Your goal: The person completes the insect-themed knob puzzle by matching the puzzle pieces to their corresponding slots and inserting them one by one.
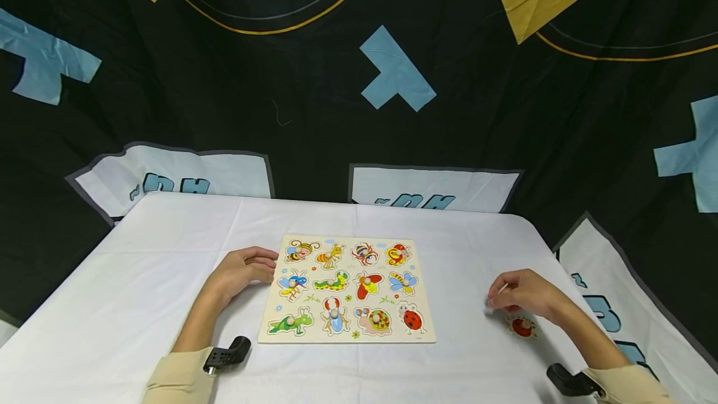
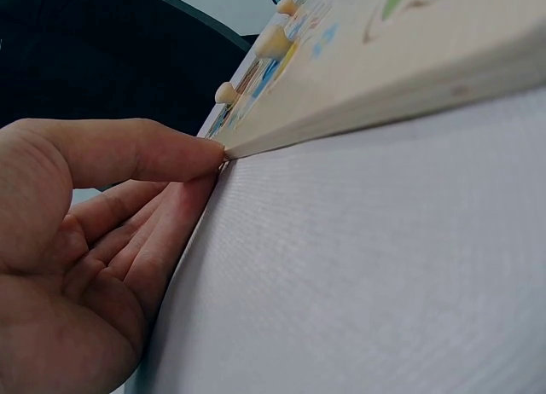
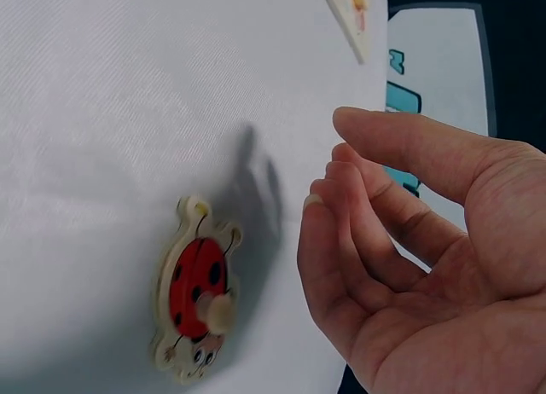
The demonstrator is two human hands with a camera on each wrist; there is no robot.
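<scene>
A wooden peg puzzle board (image 1: 348,292) with colourful insect pictures lies flat on the white-covered table. At its left edge is my left hand (image 1: 244,272); its extended fingertips touch the board's side in the left wrist view, the thumb (image 2: 145,151) reaching to the corner. Over the right part of the table hovers my right hand (image 1: 521,292), fingers loosely bent and thumb apart from them, with nothing between. Just below it a ladybug puzzle piece (image 3: 196,283) rests on the cloth, its round wooden knob (image 3: 220,313) facing up. Several knobs (image 2: 273,43) stand up from the board.
White cloth (image 1: 471,248) covers the table between the board and the ladybug piece. A black curtain (image 1: 314,129) with blue and yellow shapes hangs behind the table. Each wrist carries a black camera mount, one at the left sleeve (image 1: 182,376).
</scene>
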